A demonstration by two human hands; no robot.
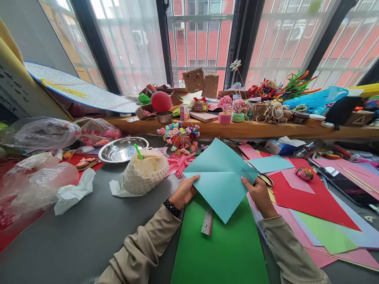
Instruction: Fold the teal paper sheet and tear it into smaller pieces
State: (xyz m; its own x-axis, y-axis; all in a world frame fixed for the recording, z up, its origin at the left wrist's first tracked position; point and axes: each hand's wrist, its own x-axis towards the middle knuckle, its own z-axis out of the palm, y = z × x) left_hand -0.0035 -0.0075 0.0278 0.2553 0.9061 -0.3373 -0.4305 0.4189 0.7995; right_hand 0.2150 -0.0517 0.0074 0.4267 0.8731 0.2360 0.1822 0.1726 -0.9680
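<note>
A square of light blue paper (220, 187) is held up between my two hands, turned like a diamond, with a crease running across its middle. My left hand (186, 191) pinches its left corner, thumb on top. At the opposite corner my right hand (261, 196) grips the paper the same way; the fingers behind it are partly hidden. Below the paper lies a green sheet (225, 256), and on that a short ruler (207, 222) with a pink pattern, its upper end close under the paper's lower left edge.
Left of the paper stand a coconut (146, 169) in a white foam net with a green straw and a metal plate (108, 156). Coloured sheets, among them a red sheet (299, 197), and a phone (346, 183) lie at right. Crafts crowd the wooden ledge (207, 128) beneath the windows.
</note>
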